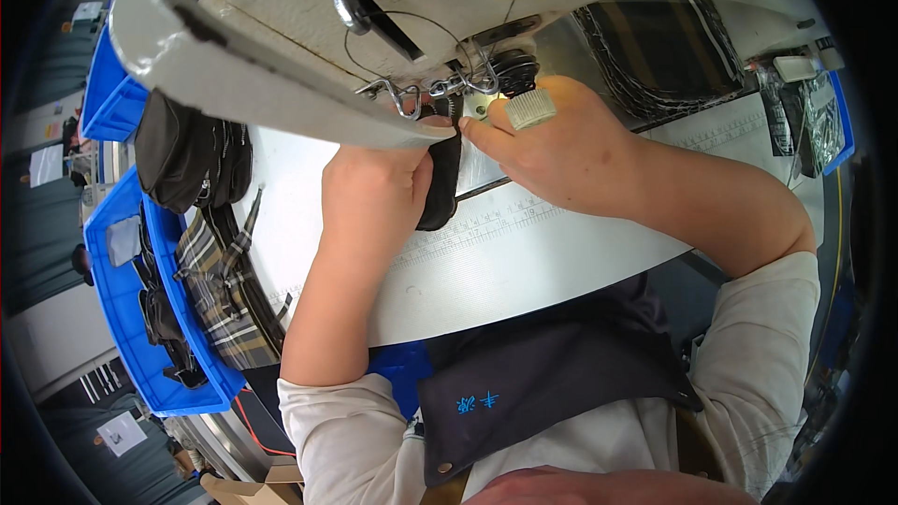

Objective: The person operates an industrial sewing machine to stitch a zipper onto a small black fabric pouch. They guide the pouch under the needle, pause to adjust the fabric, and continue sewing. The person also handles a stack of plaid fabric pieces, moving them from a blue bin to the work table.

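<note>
A narrow dark fabric piece (440, 189) with a rounded end lies under the needle area of a white sewing machine (271, 65). My left hand (372, 189) is closed on its left side, the thumb pressed along the fabric. Part of that hand's fingers is hidden by the machine head. From the right, my right hand (561, 151) reaches in with curled fingers, its fingertips pinched at the fabric's right edge beside the needle. A thread runs down past wire guides (402, 98) in front of the fabric.
A stack of dark striped fabric panels (655, 51) lies right of the machine. Dark bags (192, 154) and plaid fabric pieces (220, 281) sit at the left, beside a blue bin (122, 271). A ruler strip (496, 223) crosses the white table (468, 285). Small plastic packets (800, 112) lie far right.
</note>
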The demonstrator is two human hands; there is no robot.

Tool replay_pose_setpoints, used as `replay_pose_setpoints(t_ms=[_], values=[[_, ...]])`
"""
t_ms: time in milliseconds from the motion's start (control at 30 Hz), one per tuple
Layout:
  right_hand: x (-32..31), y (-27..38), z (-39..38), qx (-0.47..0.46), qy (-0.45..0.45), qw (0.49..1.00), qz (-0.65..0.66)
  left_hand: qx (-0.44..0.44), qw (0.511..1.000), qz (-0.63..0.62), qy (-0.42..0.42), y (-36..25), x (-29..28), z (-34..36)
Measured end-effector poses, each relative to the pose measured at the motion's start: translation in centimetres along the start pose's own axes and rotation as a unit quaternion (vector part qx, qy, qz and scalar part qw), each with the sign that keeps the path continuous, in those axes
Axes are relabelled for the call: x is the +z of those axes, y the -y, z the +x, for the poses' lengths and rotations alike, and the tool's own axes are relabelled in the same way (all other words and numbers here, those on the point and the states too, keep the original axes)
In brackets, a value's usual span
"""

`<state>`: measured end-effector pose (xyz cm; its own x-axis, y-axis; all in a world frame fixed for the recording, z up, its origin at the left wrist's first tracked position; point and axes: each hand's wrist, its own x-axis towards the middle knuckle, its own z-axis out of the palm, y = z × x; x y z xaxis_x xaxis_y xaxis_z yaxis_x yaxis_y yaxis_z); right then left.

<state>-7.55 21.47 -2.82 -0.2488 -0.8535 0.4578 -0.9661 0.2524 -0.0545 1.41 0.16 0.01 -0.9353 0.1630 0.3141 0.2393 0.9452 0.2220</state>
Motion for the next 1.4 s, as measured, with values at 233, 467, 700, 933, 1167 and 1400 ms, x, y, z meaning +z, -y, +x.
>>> replay_pose_setpoints(t_ms=[233, 467, 700, 933, 1167, 1400], values=[[0.0, 0.0, -0.1, 0.003, 0.008, 1.000, 0.003, 0.009, 0.999, 0.038, 0.019, -0.9, -0.4, 0.4], [0.1, 0.2, 0.0, 0.009, 0.021, 1.000, 0.009, -0.003, 1.000, 0.016, 0.016, -0.8, 0.0, 0.3], [-0.1, 0.0, 0.1, 0.001, 0.025, 1.000, 0.015, -0.007, 1.000, 0.002, 0.020, -1.3, 0.4, 0.1], [-0.7, 0.1, 0.4, 0.025, 0.060, 0.998, 0.007, 0.002, 0.999, 0.017, 0.032, -1.9, 0.2, 0.3], [-1.2, 0.4, 0.1, 0.009, 0.087, 0.995, -0.047, -0.004, 1.000, 0.005, 0.028, -1.6, 0.5, 0.4], [-2.7, 0.0, 0.0, -0.077, 0.103, 0.990, 0.050, -0.070, 0.991, -0.088, 0.070, 0.4, 0.5, 0.5]])
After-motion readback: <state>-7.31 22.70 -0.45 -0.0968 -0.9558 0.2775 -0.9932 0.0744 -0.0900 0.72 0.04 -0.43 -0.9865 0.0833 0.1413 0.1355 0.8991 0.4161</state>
